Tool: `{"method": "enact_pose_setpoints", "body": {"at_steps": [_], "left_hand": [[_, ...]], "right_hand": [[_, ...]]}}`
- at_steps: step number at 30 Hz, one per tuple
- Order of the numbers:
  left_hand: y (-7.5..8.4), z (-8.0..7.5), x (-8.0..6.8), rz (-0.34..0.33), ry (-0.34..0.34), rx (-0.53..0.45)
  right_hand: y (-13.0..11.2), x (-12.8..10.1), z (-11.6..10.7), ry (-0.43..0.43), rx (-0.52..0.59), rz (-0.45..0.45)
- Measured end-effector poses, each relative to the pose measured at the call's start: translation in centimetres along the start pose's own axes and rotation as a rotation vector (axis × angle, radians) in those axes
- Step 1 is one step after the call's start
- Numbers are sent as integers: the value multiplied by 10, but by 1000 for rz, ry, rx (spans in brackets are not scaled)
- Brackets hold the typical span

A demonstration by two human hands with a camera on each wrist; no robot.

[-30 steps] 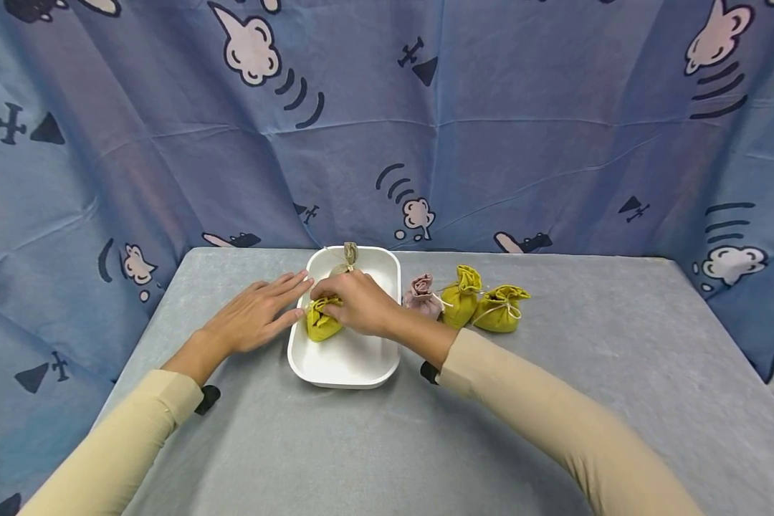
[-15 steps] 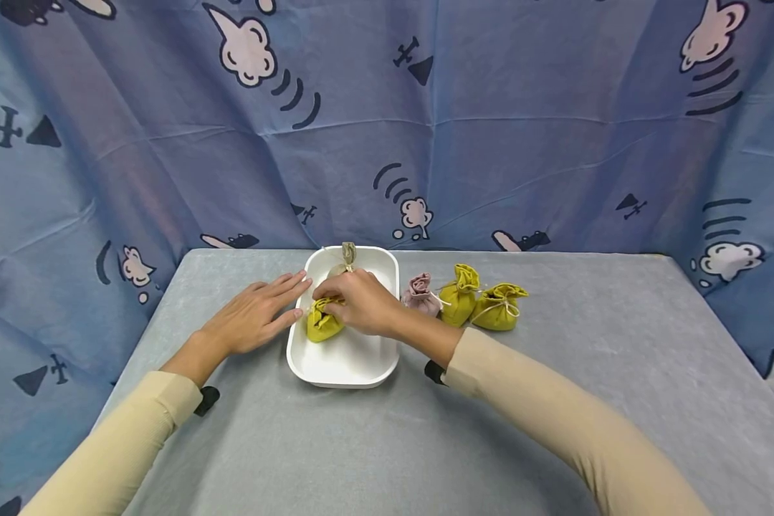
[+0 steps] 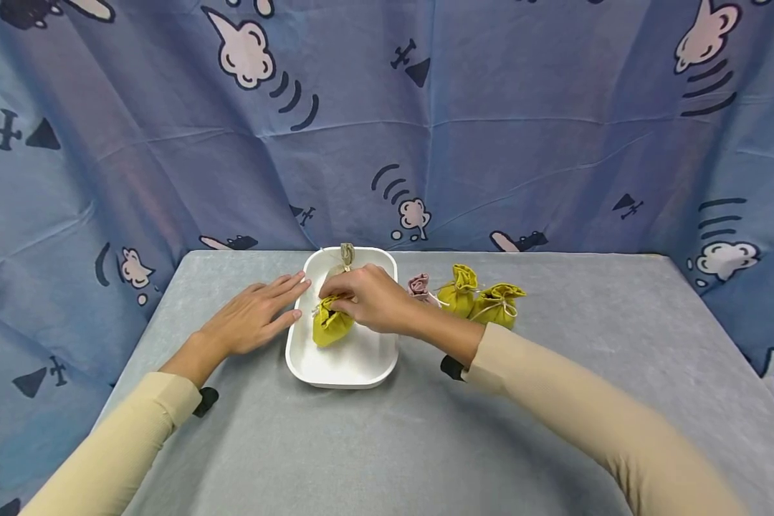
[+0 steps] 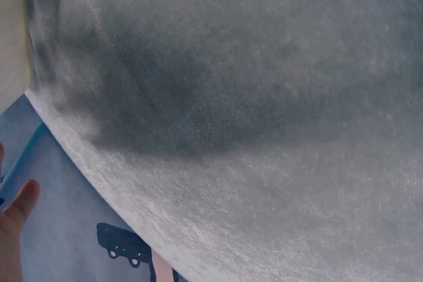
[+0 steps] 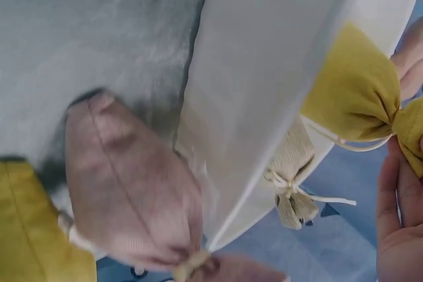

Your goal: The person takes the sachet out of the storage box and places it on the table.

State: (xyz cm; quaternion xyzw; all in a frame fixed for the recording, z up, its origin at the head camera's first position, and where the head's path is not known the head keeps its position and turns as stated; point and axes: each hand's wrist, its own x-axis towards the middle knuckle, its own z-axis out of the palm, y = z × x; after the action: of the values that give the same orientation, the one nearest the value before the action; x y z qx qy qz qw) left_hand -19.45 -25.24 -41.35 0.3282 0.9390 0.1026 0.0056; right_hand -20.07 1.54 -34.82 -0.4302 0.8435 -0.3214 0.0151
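My right hand [image 3: 374, 297] pinches the gathered neck of a yellow drawstring pouch [image 3: 330, 326] inside the white tray [image 3: 342, 369]. In the right wrist view, fingers of that hand [image 5: 402, 219] grip the cloth above the tie, with the pouch's full body [image 5: 353, 87] over the tray. My left hand [image 3: 258, 312] lies flat with straight fingers, their tips at the tray's left rim. Only a bit of a hand [image 4: 16, 219] enters the left wrist view, at lower left. A beige drawstring pouch [image 5: 291, 163] stands at the tray's far end, partly hidden by my right hand.
To the tray's right stand a pink pouch [image 5: 132, 183] and two yellow pouches, one upright [image 3: 456, 292] and one slumped [image 3: 498, 307]. My right forearm passes in front of them. Grey cloth [image 3: 264, 444] covers the table, and a blue patterned curtain [image 3: 490, 143] hangs behind it.
My right hand has shifted slightly right, away from the left fingertips, carrying the yellow pouch along inside the tray. The left hand stays in place.
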Motion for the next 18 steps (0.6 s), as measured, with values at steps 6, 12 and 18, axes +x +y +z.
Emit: {"method": "enact_pose_setpoints", "body": {"at_steps": [6, 12, 18], "left_hand": [[0, 0, 1, 8, 3, -10], [1, 0, 1, 10, -3, -7], [1, 0, 1, 14, 1, 3]], "right_hand": [[-1, -12, -18, -2, 30, -49], [0, -28, -36, 15, 55, -66], [2, -40, -53, 51, 57, -75]]}}
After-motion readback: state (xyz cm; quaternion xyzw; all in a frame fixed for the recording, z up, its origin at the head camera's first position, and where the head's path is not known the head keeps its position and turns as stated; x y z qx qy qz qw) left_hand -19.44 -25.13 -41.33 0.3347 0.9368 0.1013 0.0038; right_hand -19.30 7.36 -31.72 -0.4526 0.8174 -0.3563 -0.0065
